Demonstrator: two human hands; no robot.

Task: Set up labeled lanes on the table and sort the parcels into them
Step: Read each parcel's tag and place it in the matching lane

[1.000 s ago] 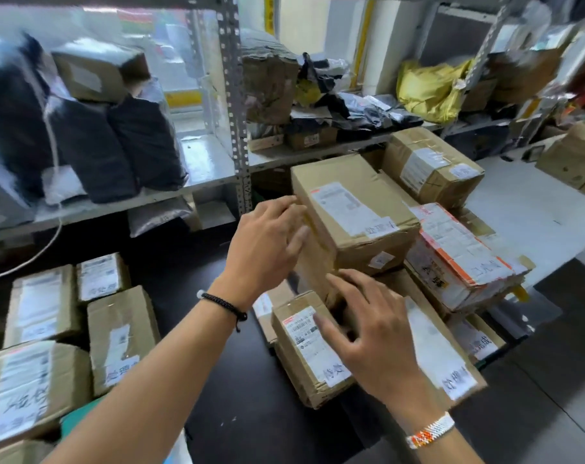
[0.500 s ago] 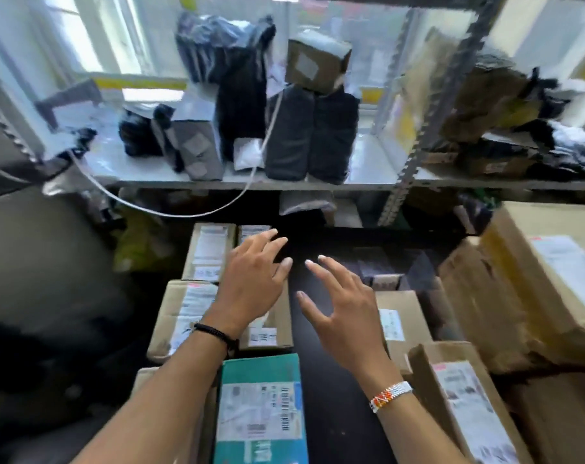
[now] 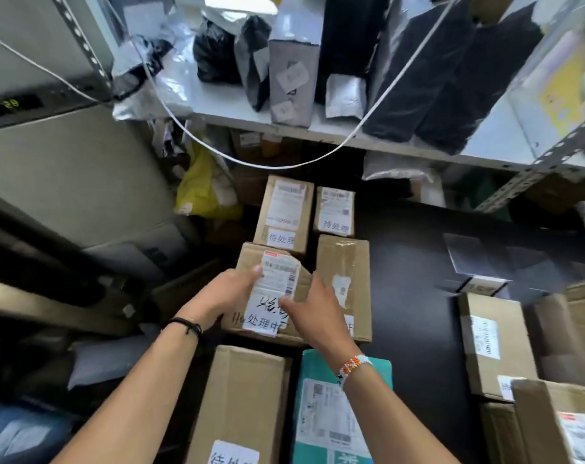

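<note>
The left hand [image 3: 222, 296] gripped the left side of a cardboard parcel [image 3: 279, 279] at frame centre, thumb on top. The right hand [image 3: 316, 313] held its right side, thumb pressing the handwritten label [image 3: 262, 326] (whether the parcel rested on the dark table [image 3: 411, 296] was unclear). A taped box [image 3: 343, 262] lay just right of it, a teal parcel [image 3: 313, 366] and brown box [image 3: 241, 396] below, and two labelled boxes [image 3: 284, 212] above.
</note>
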